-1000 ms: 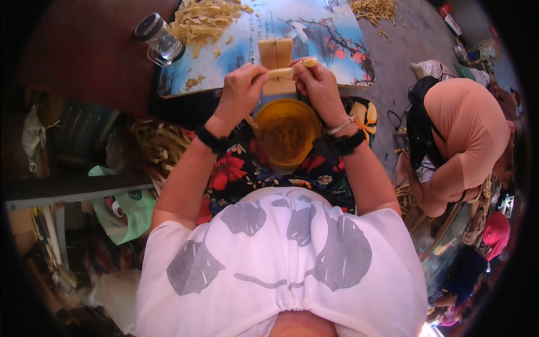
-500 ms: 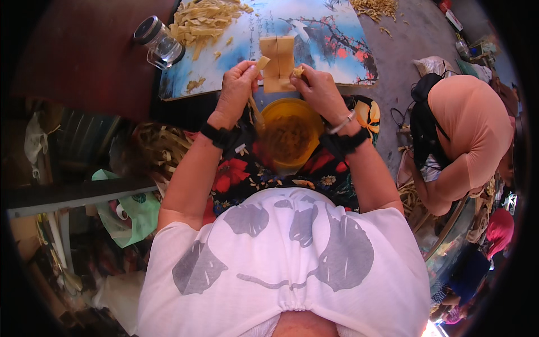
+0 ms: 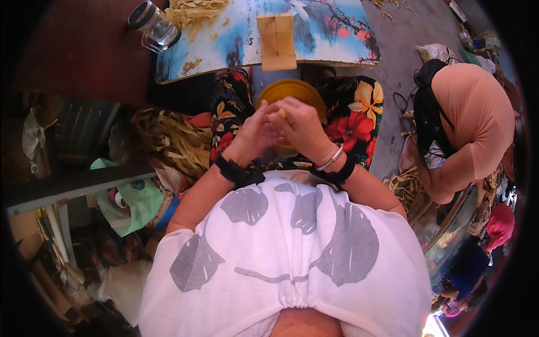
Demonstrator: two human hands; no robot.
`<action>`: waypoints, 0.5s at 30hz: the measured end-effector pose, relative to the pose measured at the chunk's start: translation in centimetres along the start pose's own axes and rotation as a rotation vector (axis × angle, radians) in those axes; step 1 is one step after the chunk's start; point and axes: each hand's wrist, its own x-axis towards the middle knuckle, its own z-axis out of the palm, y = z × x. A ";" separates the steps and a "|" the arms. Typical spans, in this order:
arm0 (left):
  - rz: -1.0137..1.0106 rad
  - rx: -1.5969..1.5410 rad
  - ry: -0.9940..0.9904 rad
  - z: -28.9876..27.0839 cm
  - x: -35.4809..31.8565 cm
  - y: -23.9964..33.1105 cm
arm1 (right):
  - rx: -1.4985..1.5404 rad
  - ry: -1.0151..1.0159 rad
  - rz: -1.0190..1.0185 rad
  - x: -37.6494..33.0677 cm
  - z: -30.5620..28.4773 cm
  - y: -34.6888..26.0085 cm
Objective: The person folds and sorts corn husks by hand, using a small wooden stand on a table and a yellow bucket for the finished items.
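Observation:
Above the yellow bowl [image 3: 289, 87] between my knees, both hands meet close together. My left hand [image 3: 255, 135] has its lower fingers stretched out, and its thumb reaches up to the right fingertips. My right hand [image 3: 306, 126] curls over from the other side with bent fingers. Something small and yellow shows at its fingers; I cannot tell whether it is a ring or a bit of strip. Most of the bowl's inside is hidden behind the hands. Beyond it, a tan block [image 3: 278, 42] with a dark line down its middle stands at the board's near edge.
The painted board [image 3: 236, 39] carries pale strips [image 3: 193, 14] and a glass mug [image 3: 154, 28] stands at its left. More strips [image 3: 168, 140] lie left of my patterned trousers. At right a person in a peach head covering [image 3: 471, 118] bends over. A green bag [image 3: 129, 205] hangs left.
Both hands have come back from the tan block toward my body and together over the bowl. The strip seen in my left hand no longer shows. The view has tipped slightly downward.

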 end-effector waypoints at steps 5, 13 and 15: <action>0.093 -0.084 -0.092 -0.3 1.0 -1.6 | 0.088 -0.086 0.020 -2.6 0.4 -0.6; 1.087 1.345 0.194 2.5 -0.9 -0.1 | 0.097 0.149 0.271 -2.8 1.5 4.9; 1.136 1.368 0.234 3.1 -1.2 -0.2 | 0.255 0.113 0.583 -2.4 1.6 5.2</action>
